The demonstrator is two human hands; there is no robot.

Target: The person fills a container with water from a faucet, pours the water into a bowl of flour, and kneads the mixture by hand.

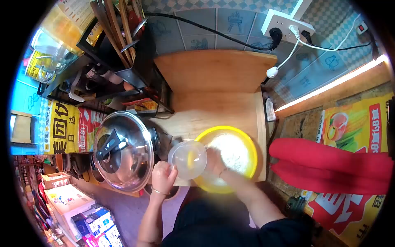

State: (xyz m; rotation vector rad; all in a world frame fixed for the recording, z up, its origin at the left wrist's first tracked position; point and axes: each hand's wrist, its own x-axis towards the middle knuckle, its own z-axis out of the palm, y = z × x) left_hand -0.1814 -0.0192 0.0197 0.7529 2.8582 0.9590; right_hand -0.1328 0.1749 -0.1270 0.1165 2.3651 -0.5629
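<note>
the left grip (163, 177) holds a translucent bowl (180, 158).

Translucent plastic bowl (186, 159), shiny metal lid (131, 162), smooth wooden worktop (218, 110)

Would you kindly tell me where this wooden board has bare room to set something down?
The main free patch on the wooden board lies between its back panel and the yellow basin, right of the black rack. The front is crowded: lidded pot, translucent bowl in the left hand, and right hand at the basin.

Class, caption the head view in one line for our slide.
Left hand holding a translucent bowl, right hand blurred at a yellow basin of white contents.
</note>
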